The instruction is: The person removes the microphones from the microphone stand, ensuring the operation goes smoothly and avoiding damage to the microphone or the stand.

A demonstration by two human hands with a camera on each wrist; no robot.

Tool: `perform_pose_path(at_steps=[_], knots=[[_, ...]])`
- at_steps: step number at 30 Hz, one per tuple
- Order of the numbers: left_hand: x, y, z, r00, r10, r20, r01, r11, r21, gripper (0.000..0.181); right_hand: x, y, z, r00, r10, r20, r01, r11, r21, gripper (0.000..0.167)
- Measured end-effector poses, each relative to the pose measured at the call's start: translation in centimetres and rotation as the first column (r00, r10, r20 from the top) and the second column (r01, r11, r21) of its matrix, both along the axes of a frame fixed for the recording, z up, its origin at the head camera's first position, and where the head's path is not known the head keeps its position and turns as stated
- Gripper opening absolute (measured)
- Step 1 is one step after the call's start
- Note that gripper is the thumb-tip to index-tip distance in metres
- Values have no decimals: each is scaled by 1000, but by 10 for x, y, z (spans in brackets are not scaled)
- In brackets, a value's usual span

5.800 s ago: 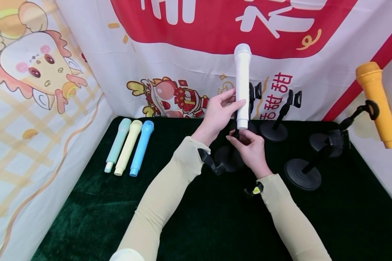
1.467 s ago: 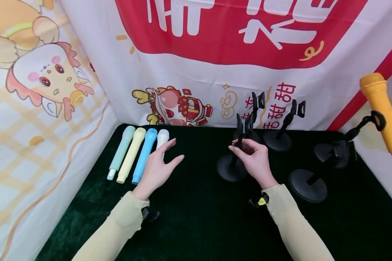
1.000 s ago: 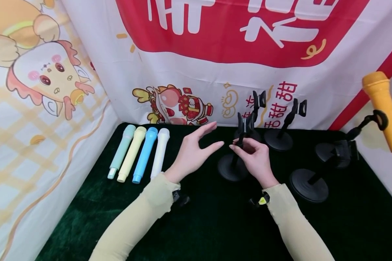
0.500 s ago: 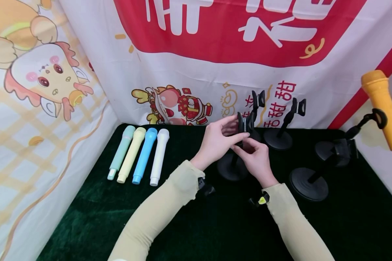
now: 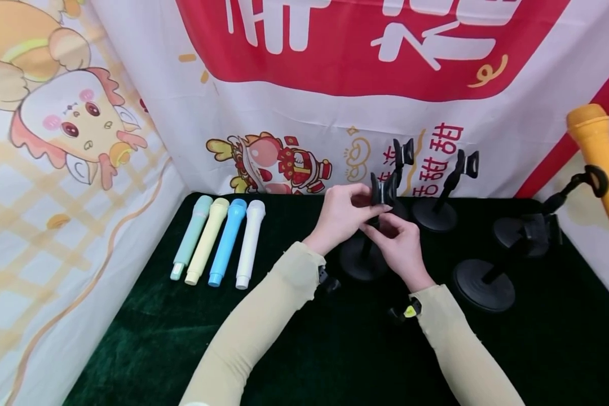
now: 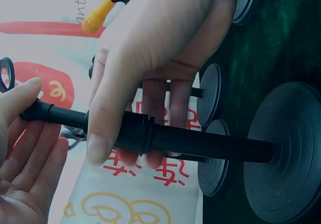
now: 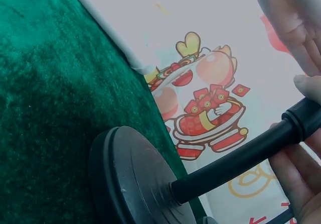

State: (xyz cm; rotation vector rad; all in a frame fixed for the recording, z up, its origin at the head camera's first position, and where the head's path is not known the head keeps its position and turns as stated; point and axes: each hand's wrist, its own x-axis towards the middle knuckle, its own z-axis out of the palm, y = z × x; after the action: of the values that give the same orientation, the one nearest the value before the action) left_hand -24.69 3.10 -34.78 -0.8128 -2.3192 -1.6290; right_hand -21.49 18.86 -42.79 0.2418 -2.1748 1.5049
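Both hands are on one black desktop microphone stand, whose round base [image 5: 363,260] rests on the table. My right hand [image 5: 405,248] grips the collar on its upright pole [image 6: 210,144]. Higher up, my left hand [image 5: 337,217] pinches the neck just below the clip [image 5: 383,190], thumb in front and fingers behind. The clip holds no microphone. In the right wrist view the pole [image 7: 230,170] slants up from its base into the right fingers.
To the left lie a mint microphone [image 5: 190,239], a cream one [image 5: 207,242], a blue one [image 5: 227,242] and a white one [image 5: 251,245]. More black stands [image 5: 435,214] are behind and right. A yellow microphone [image 5: 601,169] sits in a stand at far right.
The white microphone, earlier in my left hand at the stand, now lies beside the blue one. My left hand has come back to the stand's neck. My right hand has kept hold of the stand.
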Motion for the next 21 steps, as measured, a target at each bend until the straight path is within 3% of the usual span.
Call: perform_pose_path(at_steps=[5,10,13,17,21], knots=[[-2,0,-1,999,-40,-24,41,999,8,15,2,2,-6,998,8,55,-10,999,33,22],[-2,-1,-1,998,-41,-51,42,999,6,14,3,3,-13,993,44,113,-48,998,35,29],[-1,1,-3,997,-40,-64,41,999,22,15,1,3,-16,994,44,102,-48,998,41,25],[0,5,-8,991,-25,-133,33,998,57,16,3,1,-11,996,36,83,-41,997,59,17],[1,5,-12,986,-29,-166,42,996,80,15,0,3,-15,995,41,90,-46,997,57,18]])
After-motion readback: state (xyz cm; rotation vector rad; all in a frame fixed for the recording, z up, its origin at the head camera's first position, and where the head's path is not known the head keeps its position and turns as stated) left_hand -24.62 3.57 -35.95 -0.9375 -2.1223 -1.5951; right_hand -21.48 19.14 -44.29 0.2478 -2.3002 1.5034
